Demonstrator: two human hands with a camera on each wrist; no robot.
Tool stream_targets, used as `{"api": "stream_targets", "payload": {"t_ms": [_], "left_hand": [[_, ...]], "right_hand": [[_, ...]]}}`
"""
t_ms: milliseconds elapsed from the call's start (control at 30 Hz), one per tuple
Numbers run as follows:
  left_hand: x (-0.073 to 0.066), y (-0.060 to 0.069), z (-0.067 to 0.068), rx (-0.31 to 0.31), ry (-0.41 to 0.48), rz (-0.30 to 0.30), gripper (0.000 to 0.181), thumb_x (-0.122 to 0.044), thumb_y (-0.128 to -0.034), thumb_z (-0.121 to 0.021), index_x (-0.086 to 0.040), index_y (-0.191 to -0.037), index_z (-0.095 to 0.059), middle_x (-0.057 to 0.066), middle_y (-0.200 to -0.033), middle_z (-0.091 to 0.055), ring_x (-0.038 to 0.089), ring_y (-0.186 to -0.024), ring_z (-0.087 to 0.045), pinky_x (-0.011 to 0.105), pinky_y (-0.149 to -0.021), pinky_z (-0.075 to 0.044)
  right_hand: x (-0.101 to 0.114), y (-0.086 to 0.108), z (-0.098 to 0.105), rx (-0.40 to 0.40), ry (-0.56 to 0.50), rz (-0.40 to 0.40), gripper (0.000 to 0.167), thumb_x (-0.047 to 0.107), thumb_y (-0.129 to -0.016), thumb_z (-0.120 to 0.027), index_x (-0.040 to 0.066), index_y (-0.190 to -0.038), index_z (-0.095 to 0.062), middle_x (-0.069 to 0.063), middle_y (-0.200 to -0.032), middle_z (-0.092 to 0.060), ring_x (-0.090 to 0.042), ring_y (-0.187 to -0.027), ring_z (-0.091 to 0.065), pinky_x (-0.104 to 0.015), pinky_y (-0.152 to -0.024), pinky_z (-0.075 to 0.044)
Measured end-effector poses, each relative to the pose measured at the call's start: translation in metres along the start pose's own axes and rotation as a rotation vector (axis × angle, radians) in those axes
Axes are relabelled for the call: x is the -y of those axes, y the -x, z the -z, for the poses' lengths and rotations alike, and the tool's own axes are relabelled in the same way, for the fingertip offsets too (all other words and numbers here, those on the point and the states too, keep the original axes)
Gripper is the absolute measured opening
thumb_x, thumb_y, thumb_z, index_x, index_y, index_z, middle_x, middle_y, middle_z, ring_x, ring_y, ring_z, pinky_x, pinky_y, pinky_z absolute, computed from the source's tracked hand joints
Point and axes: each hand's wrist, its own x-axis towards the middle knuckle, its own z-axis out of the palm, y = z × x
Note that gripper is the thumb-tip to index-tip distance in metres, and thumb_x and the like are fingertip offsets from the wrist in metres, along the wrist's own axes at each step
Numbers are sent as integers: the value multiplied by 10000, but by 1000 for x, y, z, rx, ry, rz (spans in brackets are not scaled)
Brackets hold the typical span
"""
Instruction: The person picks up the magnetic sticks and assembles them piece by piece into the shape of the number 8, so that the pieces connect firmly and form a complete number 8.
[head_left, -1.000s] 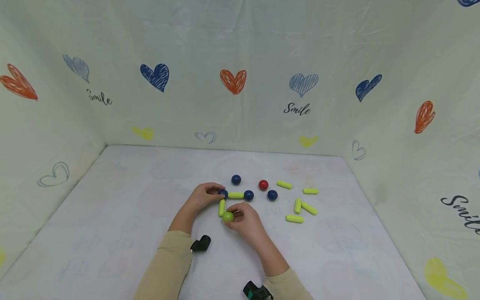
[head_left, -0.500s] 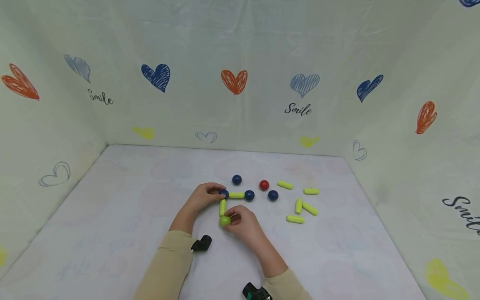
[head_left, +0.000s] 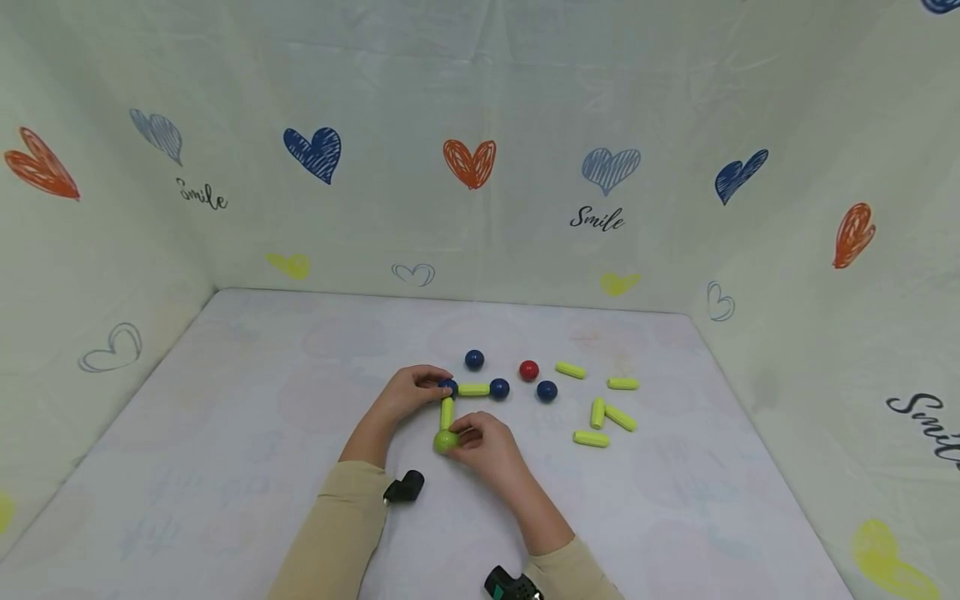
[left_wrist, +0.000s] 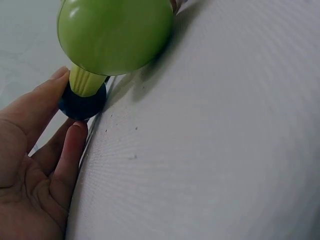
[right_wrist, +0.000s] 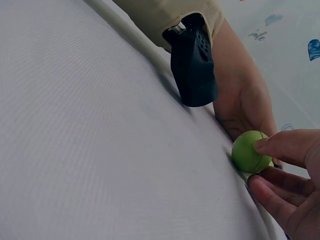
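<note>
The left hand (head_left: 407, 395) pinches a dark blue ball (head_left: 448, 388) at the corner of an L-shaped piece. From that ball a yellow-green stick (head_left: 474, 389) runs right to another blue ball (head_left: 499, 388), and a second stick (head_left: 447, 414) runs toward the person. At its near end sits a green ball (head_left: 445, 442), pinched by the right hand (head_left: 489, 446). In the left wrist view the green ball (left_wrist: 115, 32) hides most of that stick (left_wrist: 86, 82). Thumb and fingers of the right hand (right_wrist: 292, 172) lie around the green ball (right_wrist: 250, 151) in the right wrist view.
A blue ball (head_left: 474, 360) lies behind the piece. To its right are a red ball (head_left: 528, 370) and another blue ball (head_left: 547, 391). Several loose yellow-green sticks (head_left: 591, 438) lie farther right. Cloth walls (head_left: 525, 250) with printed hearts stand around the table (head_left: 225, 417).
The right hand has moved the green ball slightly left and toward the person, to the near end of the stick. The left hand has stayed at its blue ball.
</note>
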Motion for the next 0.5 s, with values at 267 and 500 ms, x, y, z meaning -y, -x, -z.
{"api": "stream_targets", "payload": {"t_ms": [267, 500], "left_hand": [[1, 1, 1, 7, 17, -28, 254, -160, -855, -766, -111, -1102, -732, 12, -969, -694, 164, -848, -614, 348, -801, -482], [1, 2, 1, 7, 21, -29, 259, -160, -857, -764, -107, -1108, -728, 11, -973, -699, 160, -858, -615, 339, -800, -478]], "right_hand": [[-1, -1, -1, 2, 2, 16, 229, -5, -789, -784, 15, -994, -683, -33, -922, -600, -145, -800, -614, -230, -713, -514], [-2, -2, -5, -34, 53, 22, 267, 84, -772, -827, 45, -974, -657, 4, -867, -602, -111, -748, -571, -226, -678, -490]]}}
